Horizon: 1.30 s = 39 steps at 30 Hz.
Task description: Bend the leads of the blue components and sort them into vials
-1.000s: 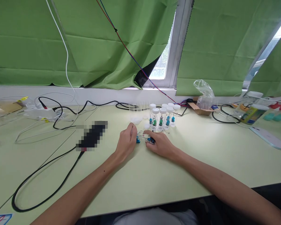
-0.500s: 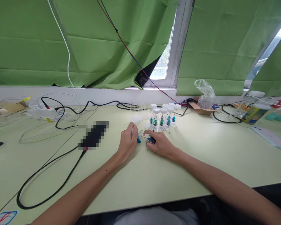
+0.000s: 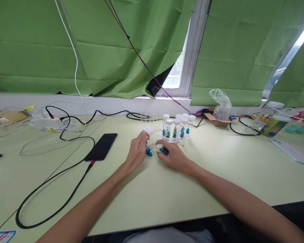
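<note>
Left hand (image 3: 137, 151) sits low on the desk (image 3: 167, 189), fingers curled in and pinching at a small blue part (image 3: 149, 152) that peeks out just past the fingertips; the wrist rests on the surface, which looks like a way to steady fine work. Right hand (image 3: 174, 156) comes in from the other side, thumb and forefinger closed on a second blue component (image 3: 163, 151), and between the two hands thin clear wire-like leads run across, so both grips seem to be pulling or aligning one tiny assembly. The hands nearly meet, knuckles close, the piece held just above or on the desk; which one cannot be told.

Just beyond the fingers stands a cluster of clear vials with white caps (image 3: 177, 127), upright and packed together, each with a blue or green piece inside, kept near probably so finished bits go straight in. A few loose white caps (image 3: 150, 130) lie beside them.

Off to the left a black phone (image 3: 101, 147) lies flat, its black cable (image 3: 53, 182) looping toward the near edge. Farther left a white power strip (image 3: 47, 122) holds plugs. To the right, a crumpled clear bag (image 3: 220, 101) on a small cardboard box, well apart from the work. Green curtains (image 3: 91, 47) hang behind, parted at the window
</note>
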Each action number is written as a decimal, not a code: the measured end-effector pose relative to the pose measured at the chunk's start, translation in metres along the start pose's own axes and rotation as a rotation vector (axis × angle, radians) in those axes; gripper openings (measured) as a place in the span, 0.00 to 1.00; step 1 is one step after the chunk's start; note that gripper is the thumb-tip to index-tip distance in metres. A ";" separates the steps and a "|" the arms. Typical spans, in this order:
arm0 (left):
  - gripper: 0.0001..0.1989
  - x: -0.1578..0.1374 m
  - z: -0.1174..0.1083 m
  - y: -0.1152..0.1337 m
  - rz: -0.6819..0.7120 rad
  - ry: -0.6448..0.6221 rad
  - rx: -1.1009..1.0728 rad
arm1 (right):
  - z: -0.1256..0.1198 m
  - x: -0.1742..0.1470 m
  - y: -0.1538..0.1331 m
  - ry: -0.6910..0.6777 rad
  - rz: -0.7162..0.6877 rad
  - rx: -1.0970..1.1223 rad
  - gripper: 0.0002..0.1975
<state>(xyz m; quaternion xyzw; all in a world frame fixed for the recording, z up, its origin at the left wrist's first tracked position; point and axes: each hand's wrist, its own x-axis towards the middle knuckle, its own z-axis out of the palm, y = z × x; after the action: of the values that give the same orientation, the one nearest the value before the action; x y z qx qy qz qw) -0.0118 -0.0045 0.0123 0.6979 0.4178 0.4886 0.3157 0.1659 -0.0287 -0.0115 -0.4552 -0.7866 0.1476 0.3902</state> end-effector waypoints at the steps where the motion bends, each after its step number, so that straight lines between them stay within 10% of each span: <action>1: 0.24 0.002 -0.001 0.001 -0.026 -0.021 -0.042 | -0.001 0.000 0.000 0.000 -0.003 0.007 0.18; 7: 0.25 0.006 -0.005 0.002 -0.160 -0.103 -0.149 | -0.004 -0.001 0.000 -0.033 0.006 0.049 0.17; 39: 0.18 0.005 -0.010 -0.009 0.023 -0.112 0.260 | -0.005 -0.003 -0.001 -0.137 0.006 0.008 0.20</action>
<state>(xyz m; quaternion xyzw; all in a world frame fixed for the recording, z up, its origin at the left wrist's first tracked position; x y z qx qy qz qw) -0.0226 0.0044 0.0103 0.7640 0.4511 0.3942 0.2397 0.1694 -0.0325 -0.0093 -0.4448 -0.8095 0.1827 0.3369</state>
